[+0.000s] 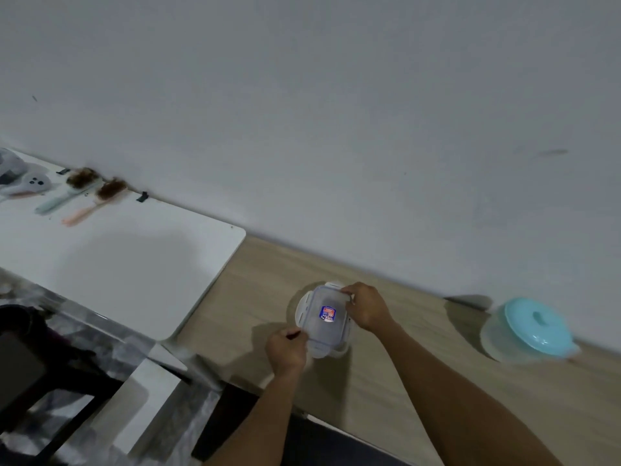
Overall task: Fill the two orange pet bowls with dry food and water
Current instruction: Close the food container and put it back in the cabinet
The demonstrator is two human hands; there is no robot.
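A: On the wooden worktop (420, 381), close to the wall, sits a clear clip-lock food container (324, 326) with a blue-edged lid and a small label on top. Why both hands on it?

B: Probably to work the side clips. The left hand (286, 351) pinches the near-left edge, its fingers (297, 336) closed on a flap; the right hand (366, 309) curls over the far-right edge, gripping the lid rim there. Holding opposite edges keeps the box from sliding.

A: It seems to rest on something white and round?

B: Yes, a pale rim shows under it, too blurred to name.

A: And the orange bowls?

B: None in view. A round tub with a turquoise lid (534, 326) stands well apart to the right, grooming brushes (84, 193) lie on the white surface (134, 264) at left. I judge the filling not yet begun
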